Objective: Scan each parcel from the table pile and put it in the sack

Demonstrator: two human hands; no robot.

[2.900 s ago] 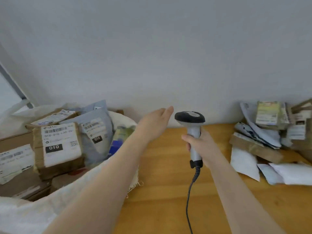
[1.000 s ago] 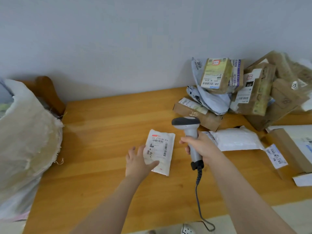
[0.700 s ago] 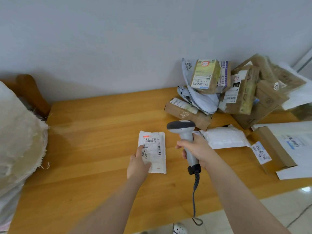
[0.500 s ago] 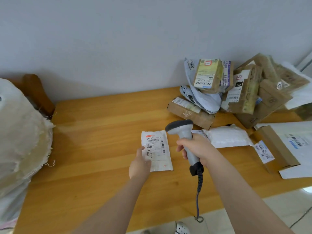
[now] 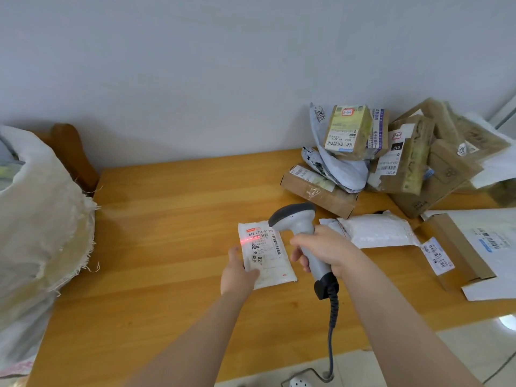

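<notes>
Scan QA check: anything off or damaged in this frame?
The red scan line sits at the white parcel's left edge, seemingly missing its barcodes. The sack's rim is frayed.

Only two bare arms of the person show, the left forearm (image 5: 195, 339) and the right forearm (image 5: 396, 325), both uncovered from the near edge of the view to the wrist, each ending in a bare hand, the left hand (image 5: 240, 275) and the right hand (image 5: 326, 252).
</notes>
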